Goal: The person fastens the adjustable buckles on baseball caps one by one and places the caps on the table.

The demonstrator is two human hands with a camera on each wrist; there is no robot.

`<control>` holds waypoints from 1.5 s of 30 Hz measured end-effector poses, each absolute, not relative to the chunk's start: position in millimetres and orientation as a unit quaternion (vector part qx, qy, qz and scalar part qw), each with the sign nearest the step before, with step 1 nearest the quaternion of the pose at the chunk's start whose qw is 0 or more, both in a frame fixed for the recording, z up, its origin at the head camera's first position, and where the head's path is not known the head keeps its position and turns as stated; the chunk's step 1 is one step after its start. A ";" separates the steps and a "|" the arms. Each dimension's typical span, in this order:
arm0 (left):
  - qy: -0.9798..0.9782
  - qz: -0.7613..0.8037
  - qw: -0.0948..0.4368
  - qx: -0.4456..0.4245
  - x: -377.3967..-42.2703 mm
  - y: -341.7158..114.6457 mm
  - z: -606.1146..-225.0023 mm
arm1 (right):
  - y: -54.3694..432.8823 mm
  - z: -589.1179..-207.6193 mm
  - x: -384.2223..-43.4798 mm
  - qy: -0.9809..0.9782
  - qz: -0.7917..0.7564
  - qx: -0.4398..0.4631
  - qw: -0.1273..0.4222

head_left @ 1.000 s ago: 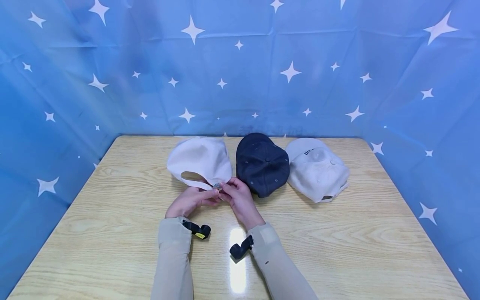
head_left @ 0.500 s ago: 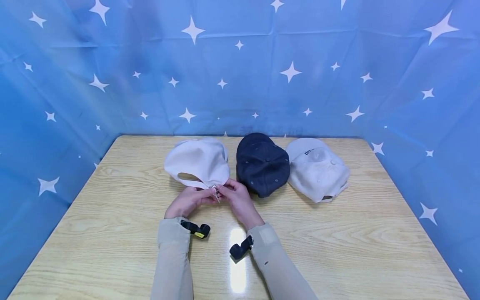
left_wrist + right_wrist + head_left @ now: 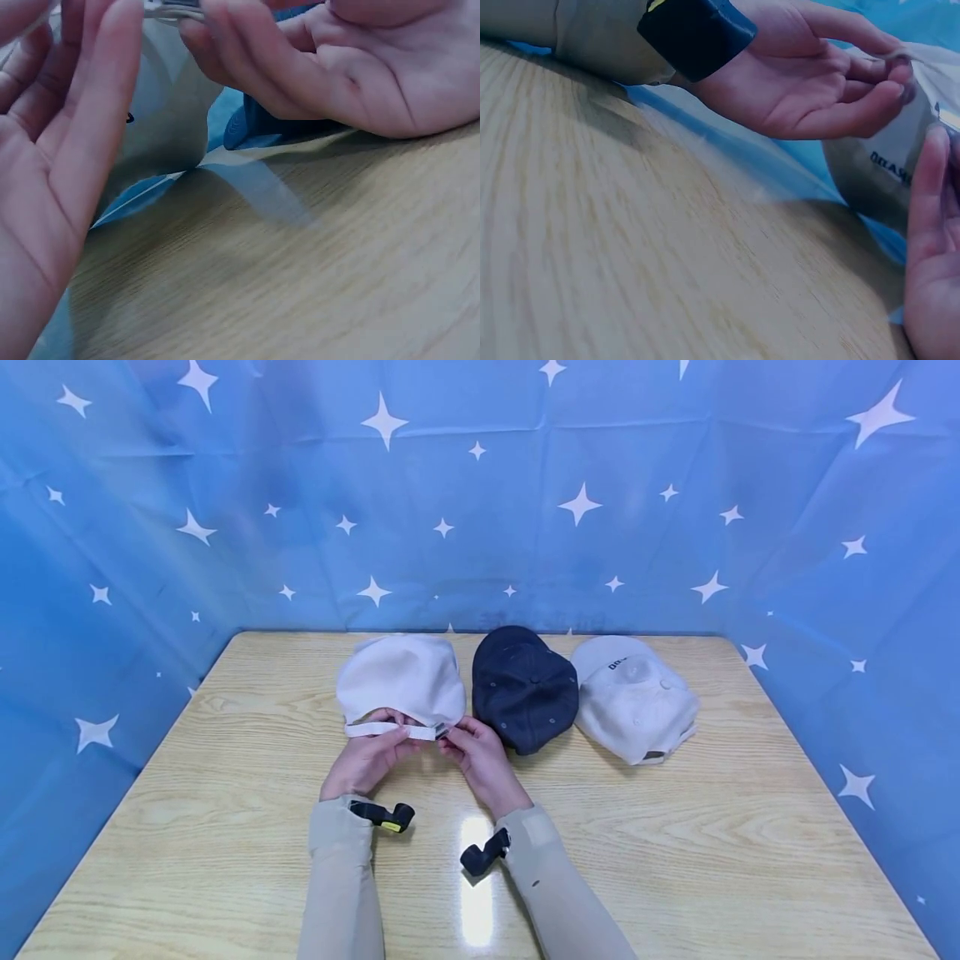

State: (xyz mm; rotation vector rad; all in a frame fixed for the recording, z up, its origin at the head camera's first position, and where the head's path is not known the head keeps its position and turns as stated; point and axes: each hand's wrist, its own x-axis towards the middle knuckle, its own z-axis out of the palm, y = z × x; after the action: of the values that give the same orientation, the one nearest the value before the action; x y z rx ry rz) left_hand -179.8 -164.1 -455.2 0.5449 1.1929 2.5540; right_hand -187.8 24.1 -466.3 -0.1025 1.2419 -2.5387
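Observation:
A white baseball cap (image 3: 405, 672) stands at the back left of the table, its back opening facing me. My left hand (image 3: 366, 766) pinches the cap's back strap (image 3: 375, 728) between thumb and fingers, some fingers showing through the opening. At the strap's right end my right hand (image 3: 483, 766) pinches beside a metal buckle (image 3: 440, 729). Seen from the right wrist, dark lettering (image 3: 889, 166) shows on the cap beyond the fingers. In the left wrist view both hands meet at the strap near the top edge; part of the buckle is hidden by fingertips.
Right of the white cap lies a black baseball cap (image 3: 527, 689), close to my right hand. Beside it sits an off-white cap (image 3: 637, 702) with small dark letters. A blue star-patterned cloth (image 3: 480, 502) hangs behind and around the wooden table (image 3: 720, 827).
The left hand has shifted left along the strap, which now stretches straight across the opening. The cap swung slightly left, then back right. The right hand stays near the buckle.

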 end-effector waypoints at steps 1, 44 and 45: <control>0.409 0.882 0.132 0.192 -180.2 -164.2 -455.1 | 24.4 -466.2 -187.7 0.432 -0.887 -0.039 0.160; 0.492 0.846 0.150 0.143 -181.7 -158.1 -457.2 | 25.0 -463.0 -182.9 0.439 -0.870 -0.083 0.206; 0.498 0.842 0.155 0.138 -181.6 -157.8 -457.1 | 25.1 -463.2 -183.0 0.436 -0.873 -0.082 0.204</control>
State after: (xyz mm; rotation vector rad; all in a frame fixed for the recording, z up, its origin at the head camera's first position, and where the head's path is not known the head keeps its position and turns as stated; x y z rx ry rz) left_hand -181.6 -157.8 -457.1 0.3952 1.4263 2.4130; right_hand -183.0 25.1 -463.2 -0.2274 1.2177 -2.4343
